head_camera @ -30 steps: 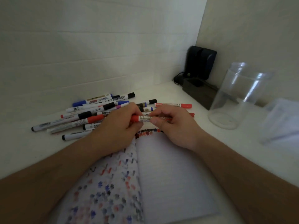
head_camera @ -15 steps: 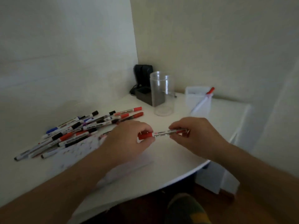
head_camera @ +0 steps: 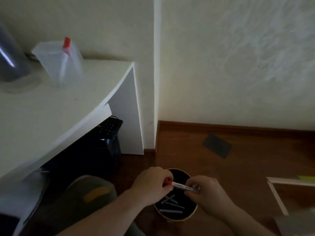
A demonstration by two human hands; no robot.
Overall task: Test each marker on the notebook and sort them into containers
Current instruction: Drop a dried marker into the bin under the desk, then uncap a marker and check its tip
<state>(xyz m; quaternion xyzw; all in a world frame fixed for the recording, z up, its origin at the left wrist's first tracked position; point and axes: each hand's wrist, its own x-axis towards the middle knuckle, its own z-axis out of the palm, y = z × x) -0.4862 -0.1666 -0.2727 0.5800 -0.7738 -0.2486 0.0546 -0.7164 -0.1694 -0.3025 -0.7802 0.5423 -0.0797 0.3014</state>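
Both my hands hold one red-capped marker [head_camera: 183, 186] level above a round black bin [head_camera: 176, 217] with a gold rim on the floor. My left hand [head_camera: 151, 184] pinches the red cap end. The other end of the marker is gripped by my right hand [head_camera: 203, 191]. Several pale markers [head_camera: 170, 206] lie at the bottom of the bin. On the white desk [head_camera: 51, 113] stands a clear square container [head_camera: 59, 63] with a red-capped marker [head_camera: 66, 46] leaning in it. The notebook and the marker pile are out of view.
A clear round jar [head_camera: 12, 65] stands at the desk's left edge of the frame. A dark object [head_camera: 105, 142] sits under the desk. My knee [head_camera: 90, 193] is left of the bin. A dark flat rectangle [head_camera: 216, 148] lies on the wooden floor.
The view swung right and down from the desk to the floor. Both hands carried the red-capped marker off the desk and now hold it over the black bin.
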